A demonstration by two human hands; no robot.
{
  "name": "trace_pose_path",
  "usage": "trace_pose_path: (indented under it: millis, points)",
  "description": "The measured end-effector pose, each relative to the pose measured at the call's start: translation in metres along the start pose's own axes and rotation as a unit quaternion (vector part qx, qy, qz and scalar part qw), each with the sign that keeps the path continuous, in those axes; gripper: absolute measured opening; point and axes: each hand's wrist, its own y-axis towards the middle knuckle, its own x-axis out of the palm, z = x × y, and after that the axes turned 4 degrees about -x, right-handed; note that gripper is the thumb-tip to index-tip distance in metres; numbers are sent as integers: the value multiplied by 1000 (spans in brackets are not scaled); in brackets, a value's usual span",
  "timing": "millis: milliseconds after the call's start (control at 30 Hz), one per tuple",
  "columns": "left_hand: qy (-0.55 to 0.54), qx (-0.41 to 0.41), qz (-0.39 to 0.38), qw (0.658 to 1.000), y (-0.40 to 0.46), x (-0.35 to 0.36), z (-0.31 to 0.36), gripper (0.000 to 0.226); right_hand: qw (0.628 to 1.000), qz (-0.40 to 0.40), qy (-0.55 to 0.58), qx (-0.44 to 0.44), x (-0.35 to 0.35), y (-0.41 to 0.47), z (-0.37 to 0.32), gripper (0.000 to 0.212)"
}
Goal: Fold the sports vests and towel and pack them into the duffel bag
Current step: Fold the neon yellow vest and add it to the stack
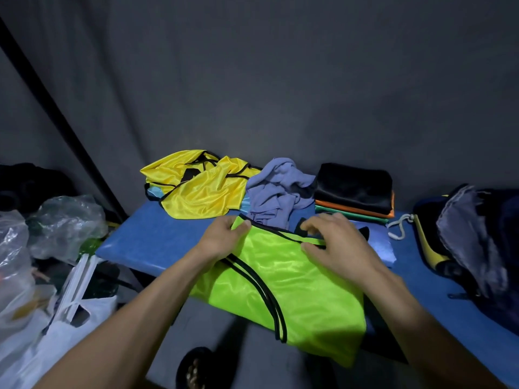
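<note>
You are looking at two loose vests, one green vest (295,279) at center and one yellow vest (196,186) above it, one crumpled towel (276,189), one folded stack (355,192) at upper right, and one duffel bag (474,242) at right.

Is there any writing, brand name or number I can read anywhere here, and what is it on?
None can be read.
Lime green vest: plain, with black trim only.
Yellow vests: plain; a black patch shows no letters.
Folded stack: no label visible.
Plastic bags: nothing legible; this part is blurred.
</note>
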Motion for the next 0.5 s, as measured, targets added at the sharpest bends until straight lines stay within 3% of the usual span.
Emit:
trace_pose_path:
  millis: [100,233,367,500]
  points:
    - [-1,26,59,998,-8,4,5,44,997,-46,-52,32,-5,-14,17,31]
    - [-25,37,105,993,-12,-3,8,44,996,-74,-19,52,-4,-15,33,25]
    - [18,18,113,993,-2,-15,-3,41,994,-102,8,37,-10,-8,43,21]
    - [37,8,103,994,4,-14,-7,44,986,-156,38,39,-26,-4,53,37]
